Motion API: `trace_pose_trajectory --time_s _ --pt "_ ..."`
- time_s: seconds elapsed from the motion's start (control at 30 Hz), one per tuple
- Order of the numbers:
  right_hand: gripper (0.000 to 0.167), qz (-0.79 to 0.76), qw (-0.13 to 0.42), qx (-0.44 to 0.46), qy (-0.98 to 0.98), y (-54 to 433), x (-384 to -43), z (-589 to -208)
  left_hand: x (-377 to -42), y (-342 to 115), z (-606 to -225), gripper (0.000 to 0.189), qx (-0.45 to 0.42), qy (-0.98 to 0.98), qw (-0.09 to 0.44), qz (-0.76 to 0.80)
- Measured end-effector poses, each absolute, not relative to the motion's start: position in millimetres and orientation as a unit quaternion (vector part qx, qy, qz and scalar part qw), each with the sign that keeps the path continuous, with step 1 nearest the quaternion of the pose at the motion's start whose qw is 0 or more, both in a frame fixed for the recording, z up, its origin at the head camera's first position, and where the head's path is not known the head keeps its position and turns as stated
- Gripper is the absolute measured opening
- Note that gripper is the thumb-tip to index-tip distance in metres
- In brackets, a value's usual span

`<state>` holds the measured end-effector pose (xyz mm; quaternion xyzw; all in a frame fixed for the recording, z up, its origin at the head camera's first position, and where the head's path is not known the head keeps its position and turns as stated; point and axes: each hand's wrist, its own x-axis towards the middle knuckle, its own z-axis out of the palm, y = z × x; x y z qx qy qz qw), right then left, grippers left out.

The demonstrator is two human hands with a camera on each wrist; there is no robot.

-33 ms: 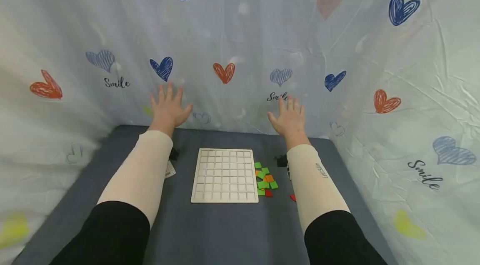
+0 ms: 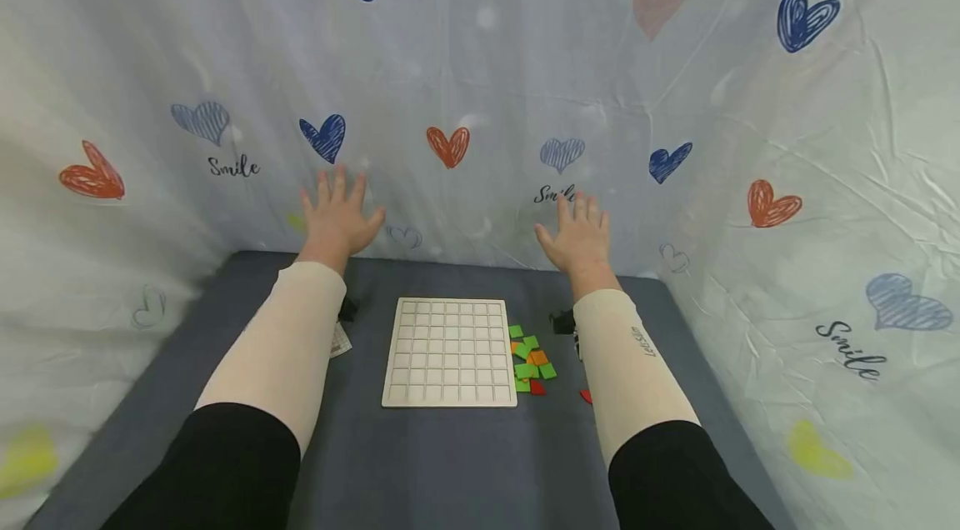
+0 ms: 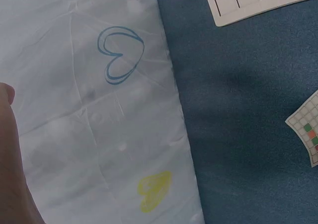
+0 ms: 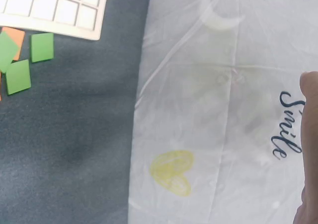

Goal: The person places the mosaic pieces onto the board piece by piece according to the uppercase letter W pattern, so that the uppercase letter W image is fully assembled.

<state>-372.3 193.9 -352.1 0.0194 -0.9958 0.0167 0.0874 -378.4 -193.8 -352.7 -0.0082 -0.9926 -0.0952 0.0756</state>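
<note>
Both hands reach forward with fingers spread and hold nothing. My left hand (image 2: 337, 217) is beyond the far left corner of a pale wooden grid board (image 2: 450, 352), overlapping the curtain in the head view. My right hand (image 2: 581, 237) is level with it on the other side, past the board's far right corner. The board's square cells hold no tiles. Beside its right edge lies a loose pile of green tiles (image 2: 527, 370), orange tiles (image 2: 538, 357) and a red tile (image 2: 537, 387). A card with a coloured grid pattern (image 3: 307, 127) lies left of the board, partly hidden by my left sleeve.
A white curtain (image 2: 495, 55) printed with hearts and "Smile" hangs behind and along both sides of the dark grey table (image 2: 450, 463). A red piece (image 2: 586, 396) shows from behind the right sleeve. Dark wrist gear (image 2: 561, 322) shows beside the right forearm.
</note>
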Motion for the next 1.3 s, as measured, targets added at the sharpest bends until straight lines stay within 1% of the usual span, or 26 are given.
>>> trace_pose_trajectory --time_s 0.53,0.73,0.8,0.93,1.2,1.3 --pt "0.083 0.012 0.072 0.018 -0.997 196 -380 -356 -386 -199 -363 0.084 -0.016 -0.993 0.083 -0.083" --pt "0.082 0.02 0.071 0.038 -0.997 198 -378 -357 -383 -200 -365 0.084 -0.021 -0.992 0.083 -0.09" --pt "0.081 0.027 0.072 0.045 -0.996 199 -375 -360 -381 -201 -367 0.084 -0.025 -0.991 0.092 -0.094" --pt "0.08 0.055 0.087 0.067 -0.992 199 -369 -369 -373 -207 -370 0.085 -0.03 -0.987 0.112 -0.115" --pt "0.078 0.102 0.152 0.117 -0.976 197 -355 -387 -357 -213 -381 0.086 -0.07 -0.976 0.146 -0.147" --pt "0.078 0.121 0.16 0.132 -0.971 192 -346 -394 -347 -213 -389 0.086 -0.083 -0.971 0.166 -0.15"
